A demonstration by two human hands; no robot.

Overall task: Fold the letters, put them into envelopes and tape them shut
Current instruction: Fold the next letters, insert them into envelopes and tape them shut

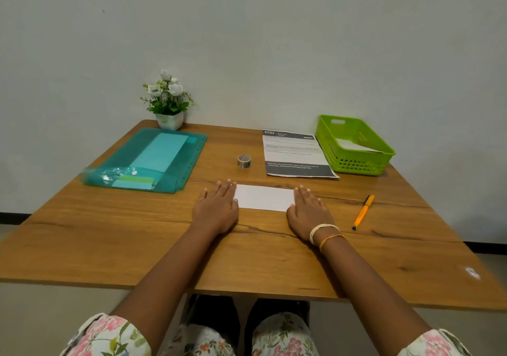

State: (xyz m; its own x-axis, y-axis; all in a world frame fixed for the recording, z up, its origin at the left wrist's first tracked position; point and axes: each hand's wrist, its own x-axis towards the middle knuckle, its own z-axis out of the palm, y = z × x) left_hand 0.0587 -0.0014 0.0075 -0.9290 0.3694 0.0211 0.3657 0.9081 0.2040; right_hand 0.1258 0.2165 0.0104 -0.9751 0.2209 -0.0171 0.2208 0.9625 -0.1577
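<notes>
A white folded letter [264,198] lies flat on the wooden table [137,235] in front of me. My left hand [216,207] lies flat with straight fingers on its left end. My right hand [308,213] presses flat on its right end. A printed letter sheet [295,152] lies unfolded behind it to the right. A small roll of tape [244,161] stands behind the folded letter. A teal plastic folder [148,160] holding envelopes lies at the left.
A green plastic basket [354,144] with a white paper inside stands at the back right. An orange pen [363,212] lies to the right of my right hand. A potted white flower [168,100] stands at the back against the wall.
</notes>
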